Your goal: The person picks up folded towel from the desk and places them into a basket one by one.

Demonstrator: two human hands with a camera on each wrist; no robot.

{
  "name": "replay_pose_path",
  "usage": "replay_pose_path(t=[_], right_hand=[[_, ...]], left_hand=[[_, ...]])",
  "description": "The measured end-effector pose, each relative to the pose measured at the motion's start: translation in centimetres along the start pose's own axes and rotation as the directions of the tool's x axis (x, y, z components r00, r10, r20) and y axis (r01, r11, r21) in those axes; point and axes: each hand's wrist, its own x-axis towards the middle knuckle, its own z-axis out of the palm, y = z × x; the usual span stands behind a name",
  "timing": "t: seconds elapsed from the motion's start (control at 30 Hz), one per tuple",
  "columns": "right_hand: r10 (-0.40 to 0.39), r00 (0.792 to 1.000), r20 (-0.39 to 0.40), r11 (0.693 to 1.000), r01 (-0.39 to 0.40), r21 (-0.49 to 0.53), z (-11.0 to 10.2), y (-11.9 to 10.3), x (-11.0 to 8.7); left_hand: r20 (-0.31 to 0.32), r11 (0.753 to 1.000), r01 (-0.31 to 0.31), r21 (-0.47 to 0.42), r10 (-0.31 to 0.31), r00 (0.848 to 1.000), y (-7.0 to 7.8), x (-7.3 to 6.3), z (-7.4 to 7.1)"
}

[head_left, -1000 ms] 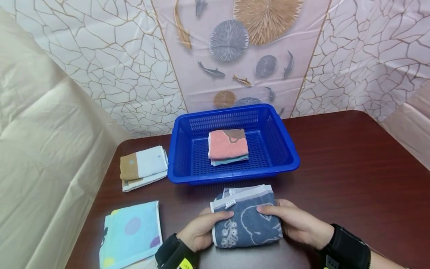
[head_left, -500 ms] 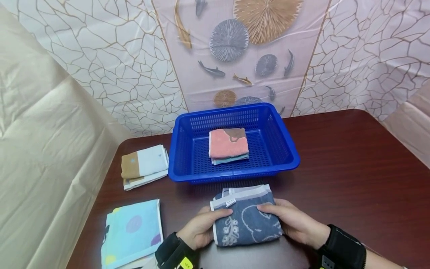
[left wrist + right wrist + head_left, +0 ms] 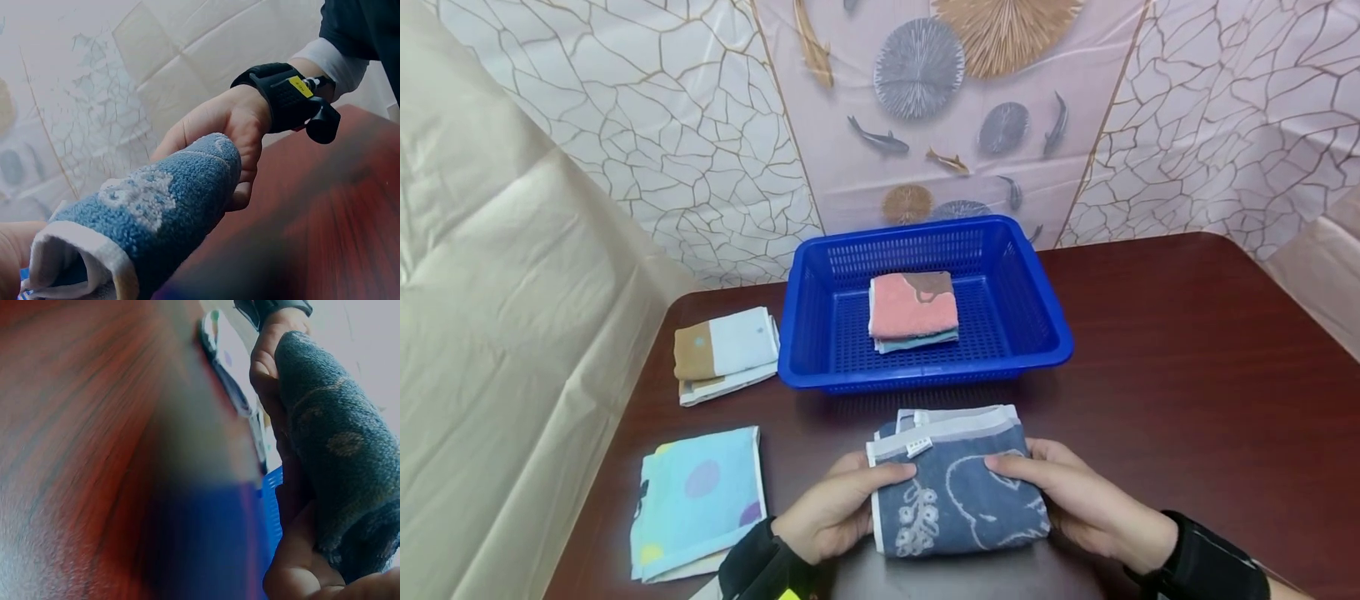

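Observation:
A folded blue-grey towel (image 3: pixel 958 492) with white trim, a small label and a pale pattern is held in front of the basket. My left hand (image 3: pixel 842 504) grips its left edge, thumb on top and fingers underneath. On the opposite side my right hand (image 3: pixel 1086 500) holds it the same way. The left wrist view shows the towel (image 3: pixel 156 200) from its rolled end, with its layers curving round. In the right wrist view, fingers of the right hand (image 3: pixel 297 544) run beneath the towel (image 3: pixel 337 437); the covered fingers are hidden.
A blue plastic basket (image 3: pixel 925 377) stands behind the towel, with a folded pink-and-brown towel (image 3: pixel 910 308) over a teal one inside. To the left lie a white-and-brown folded towel (image 3: pixel 730 346), close against the basket, and a light blue folded towel (image 3: pixel 703 500). Patterned cloth (image 3: pixel 700 150) hangs behind the table (image 3: pixel 1187 375).
The head view has tilted slightly down, so the basket and table appear higher. Both hands keep holding the blue-grey towel, which looks slightly wider and has shifted a little to the right.

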Motion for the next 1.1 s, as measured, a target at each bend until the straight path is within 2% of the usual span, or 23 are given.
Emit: replay_pose_path(t=[0.37,0.53,0.93,1.1], right_hand=[[-0.008,1.000,-0.028,0.998,0.006,-0.057,1.2,-2.2,-1.8],[-0.018,0.999,-0.038,0.997,0.015,-0.071,1.6,-3.2,-2.2],[-0.071,0.997,-0.020,0.996,0.070,-0.057,2.0,-5.1,-2.9],[-0.103,0.995,-0.015,0.993,0.102,-0.053,2.0,-6.4,-2.7]], left_hand=[[0.048,0.998,-0.033,0.044,0.031,0.998,2.5,-2.6,1.2],[0.057,0.995,-0.045,0.093,0.040,0.998,3.8,-3.4,1.6],[0.098,0.987,-0.068,0.145,0.054,0.994,6.8,-3.9,2.5],[0.106,0.984,-0.093,0.153,0.077,0.991,8.3,-4.0,2.8]])
